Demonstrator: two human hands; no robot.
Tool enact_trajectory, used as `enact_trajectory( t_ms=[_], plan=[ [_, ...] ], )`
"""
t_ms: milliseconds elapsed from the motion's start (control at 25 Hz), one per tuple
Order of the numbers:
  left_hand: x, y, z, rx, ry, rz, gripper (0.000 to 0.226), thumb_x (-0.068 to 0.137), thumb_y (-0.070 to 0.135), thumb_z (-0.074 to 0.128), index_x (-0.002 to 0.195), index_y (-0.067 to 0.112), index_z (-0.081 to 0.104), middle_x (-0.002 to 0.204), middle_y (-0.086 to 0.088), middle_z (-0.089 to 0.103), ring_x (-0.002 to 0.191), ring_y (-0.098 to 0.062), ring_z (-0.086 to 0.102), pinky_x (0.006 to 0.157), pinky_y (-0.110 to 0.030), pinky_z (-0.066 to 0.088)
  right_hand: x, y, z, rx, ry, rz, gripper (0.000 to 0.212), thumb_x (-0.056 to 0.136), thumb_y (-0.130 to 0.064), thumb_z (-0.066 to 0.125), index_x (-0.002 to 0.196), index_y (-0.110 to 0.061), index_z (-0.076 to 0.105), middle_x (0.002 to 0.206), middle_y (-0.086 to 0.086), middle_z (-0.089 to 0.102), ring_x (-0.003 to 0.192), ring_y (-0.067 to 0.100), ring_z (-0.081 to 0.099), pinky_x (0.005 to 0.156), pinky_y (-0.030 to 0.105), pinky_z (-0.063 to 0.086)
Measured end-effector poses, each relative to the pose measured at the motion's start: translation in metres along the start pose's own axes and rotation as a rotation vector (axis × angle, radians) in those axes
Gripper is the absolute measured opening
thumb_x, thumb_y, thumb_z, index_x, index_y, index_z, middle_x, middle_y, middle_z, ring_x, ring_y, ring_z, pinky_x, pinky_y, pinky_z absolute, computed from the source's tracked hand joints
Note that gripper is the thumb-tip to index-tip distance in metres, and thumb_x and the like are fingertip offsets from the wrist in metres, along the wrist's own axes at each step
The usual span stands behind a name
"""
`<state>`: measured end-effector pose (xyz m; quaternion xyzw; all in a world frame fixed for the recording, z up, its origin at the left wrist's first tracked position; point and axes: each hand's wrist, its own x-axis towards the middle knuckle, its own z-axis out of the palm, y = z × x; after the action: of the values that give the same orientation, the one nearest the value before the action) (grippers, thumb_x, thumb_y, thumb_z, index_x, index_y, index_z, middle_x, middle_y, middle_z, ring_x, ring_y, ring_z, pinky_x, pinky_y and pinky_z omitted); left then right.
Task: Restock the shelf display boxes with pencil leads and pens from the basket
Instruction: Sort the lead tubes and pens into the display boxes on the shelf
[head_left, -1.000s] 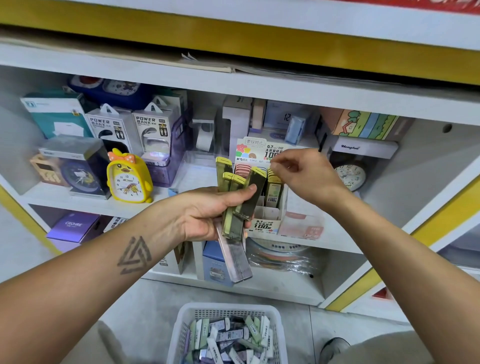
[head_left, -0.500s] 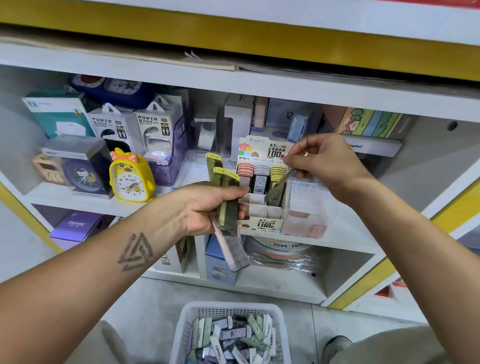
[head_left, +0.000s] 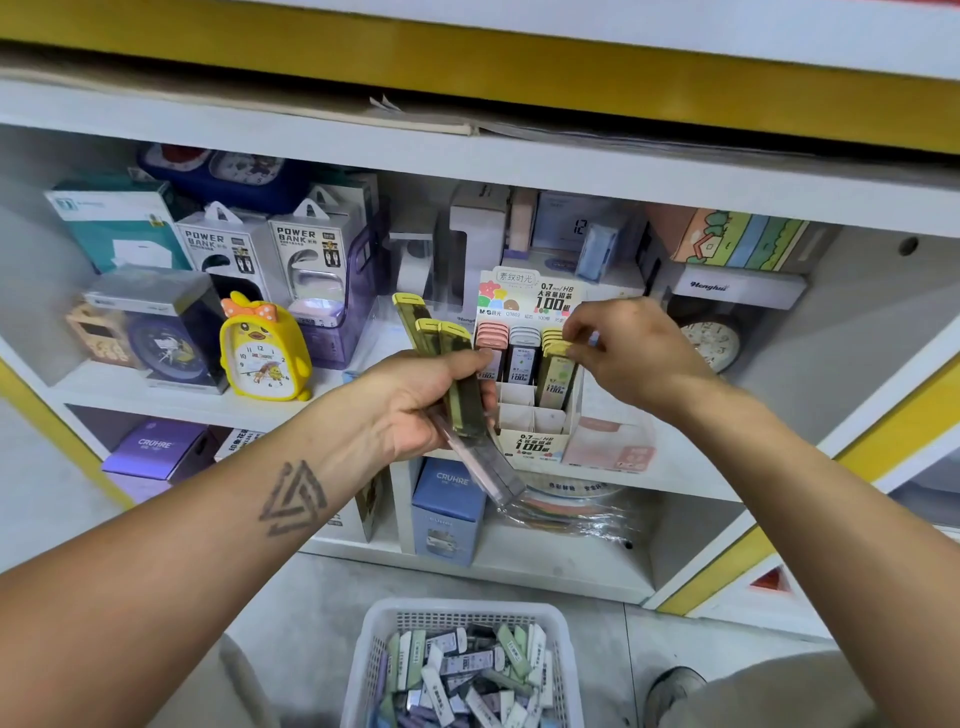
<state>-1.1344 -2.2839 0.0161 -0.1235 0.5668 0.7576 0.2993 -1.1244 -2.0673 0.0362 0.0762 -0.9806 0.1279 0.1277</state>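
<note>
Left hand (head_left: 415, 405) grips yellow-capped lead cases (head_left: 441, 364); right hand (head_left: 631, 351) pinches yellow case (head_left: 557, 371) in display box (head_left: 530, 441).

Yellow-capped olive lead cases (head_left: 457, 379) filled my left grip (head_left: 421, 400). The display box (head_left: 530, 415) showed pink, grey and yellow rows beneath cream print. A yellow chick clock (head_left: 262, 353) wore an orange dotted bow; the basket (head_left: 374, 654) was white.
</note>
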Motion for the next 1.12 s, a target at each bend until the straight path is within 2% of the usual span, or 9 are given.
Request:
enact_trajectory(
  t_ms=[80, 160, 240, 320, 440, 560, 720, 920, 1120],
  plan=[
    [0.000, 0.002, 0.000, -0.029, 0.022, 0.021, 0.011, 0.087, 0.013, 0.071, 0.082, 0.006, 0.065, 0.059, -0.011, 0.065, 0.045, -0.019, 0.061, 0.047, -0.033, 0.056, 0.001, -0.006, 0.003, -0.054, 0.070, -0.034, 0.012, 0.093, -0.017, 0.063, 0.101, -0.015, 0.072, 0.102, 0.002, 0.071, 0.088, 0.022, 0.063, 0.082, 0.039, 0.052],
    [0.001, 0.004, -0.001, -0.059, 0.061, 0.052, 0.013, 0.086, 0.014, 0.072, 0.079, 0.006, 0.065, 0.059, -0.011, 0.066, 0.046, -0.019, 0.062, 0.048, -0.034, 0.057, 0.001, -0.020, 0.002, 0.167, 0.054, 0.007, 0.005, 0.091, -0.021, 0.068, 0.093, -0.019, 0.073, 0.090, -0.002, 0.071, 0.072, 0.007, 0.060, 0.074, 0.032, 0.051],
    [0.003, 0.006, -0.003, -0.105, 0.102, 0.086, 0.015, 0.087, 0.014, 0.072, 0.078, 0.007, 0.063, 0.057, -0.011, 0.065, 0.047, -0.019, 0.061, 0.052, -0.035, 0.059, -0.003, -0.037, 0.001, 0.584, -0.234, 0.099, 0.020, 0.084, -0.032, 0.079, 0.093, -0.018, 0.068, 0.078, 0.003, 0.073, 0.058, 0.009, 0.061, 0.061, 0.030, 0.048],
    [0.006, 0.007, -0.005, -0.151, 0.141, 0.118, 0.014, 0.089, 0.015, 0.070, 0.080, 0.007, 0.062, 0.058, -0.010, 0.063, 0.049, -0.019, 0.061, 0.062, -0.038, 0.058, -0.009, -0.048, 0.004, 0.724, -0.490, 0.089, 0.040, 0.078, -0.037, 0.084, 0.103, -0.015, 0.062, 0.079, 0.011, 0.074, 0.059, 0.015, 0.064, 0.057, 0.034, 0.048],
    [0.007, 0.010, -0.008, -0.179, 0.175, 0.128, 0.013, 0.090, 0.018, 0.069, 0.088, 0.007, 0.062, 0.063, -0.011, 0.062, 0.056, -0.022, 0.061, 0.081, -0.049, 0.055, -0.011, -0.059, 0.012, 0.598, -0.519, -0.007, 0.048, 0.073, -0.034, 0.089, 0.107, -0.020, 0.058, 0.084, 0.009, 0.073, 0.063, 0.009, 0.063, 0.067, 0.036, 0.053],
    [0.007, 0.013, -0.012, -0.230, 0.195, 0.103, 0.014, 0.092, 0.019, 0.067, 0.089, 0.008, 0.059, 0.067, -0.011, 0.059, 0.057, -0.023, 0.059, 0.069, -0.045, 0.057, -0.008, -0.068, 0.017, 0.361, -0.431, -0.094, 0.046, 0.072, -0.043, 0.087, 0.105, -0.030, 0.059, 0.089, -0.007, 0.069, 0.069, 0.001, 0.059, 0.068, 0.028, 0.051],
    [0.006, 0.018, -0.015, -0.311, 0.197, 0.059, 0.019, 0.096, 0.019, 0.062, 0.083, 0.008, 0.055, 0.070, -0.010, 0.057, 0.060, -0.021, 0.058, 0.063, -0.046, 0.054, -0.007, -0.073, 0.016, 0.120, -0.359, -0.185, 0.036, 0.078, -0.043, 0.076, 0.111, -0.036, 0.063, 0.098, -0.011, 0.067, 0.087, 0.014, 0.061, 0.081, 0.036, 0.054],
    [0.006, 0.023, -0.023, -0.335, 0.205, 0.064, 0.015, 0.098, 0.017, 0.058, 0.085, 0.011, 0.055, 0.074, -0.009, 0.058, 0.064, -0.018, 0.057, 0.065, -0.041, 0.051, -0.006, -0.065, 0.008, 0.092, -0.372, -0.193, 0.037, 0.079, -0.045, 0.078, 0.113, -0.042, 0.063, 0.100, -0.015, 0.066, 0.084, 0.008, 0.057, 0.069, 0.027, 0.045],
    [0.009, 0.027, -0.030, -0.388, 0.235, 0.081, 0.014, 0.099, 0.010, 0.055, 0.085, 0.010, 0.053, 0.075, -0.010, 0.056, 0.062, -0.017, 0.054, 0.069, -0.041, 0.051, -0.009, -0.049, 0.003, -0.123, -0.354, -0.218, 0.024, 0.087, -0.048, 0.051, 0.108, -0.040, 0.059, 0.095, -0.013, 0.064, 0.088, 0.018, 0.058, 0.064, 0.029, 0.042]
  ],
)
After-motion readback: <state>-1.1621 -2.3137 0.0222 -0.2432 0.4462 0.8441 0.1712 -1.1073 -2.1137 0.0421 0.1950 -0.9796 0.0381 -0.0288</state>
